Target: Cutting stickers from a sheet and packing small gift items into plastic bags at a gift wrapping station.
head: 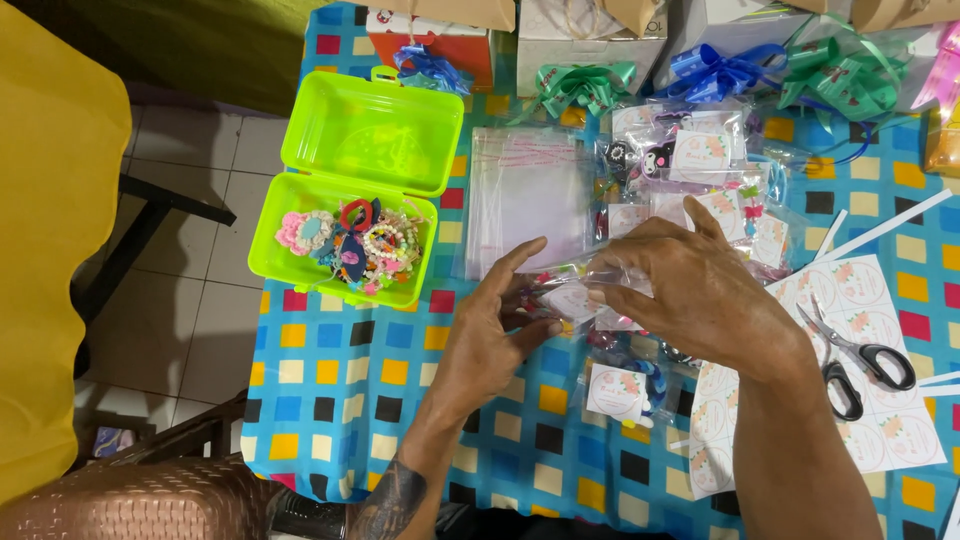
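While both hands meet at the centre of the frame, they pinch a small clear plastic bag (580, 298) between them. The left hand (492, 335) has its thumb and fingertips closed on the bag's left end, and the right hand (690, 285) curls its fingers over the bag's right part, gripping it from above. Inside the bag a pale round label and small coloured bits show; what they are is too blurred to tell. Just below the hands lies another filled bag with a round sticker (622, 390) on the checked blue tablecloth (350, 390). Toward the upper left sits an open lime-green plastic box (360, 150) holding colourful trinkets. A stack of empty clear bags (525, 190) lies above the hands. At right, black-handled scissors (860, 360) rest on a sticker sheet (900, 440). Ribbon bows (585, 85) line the top edge.
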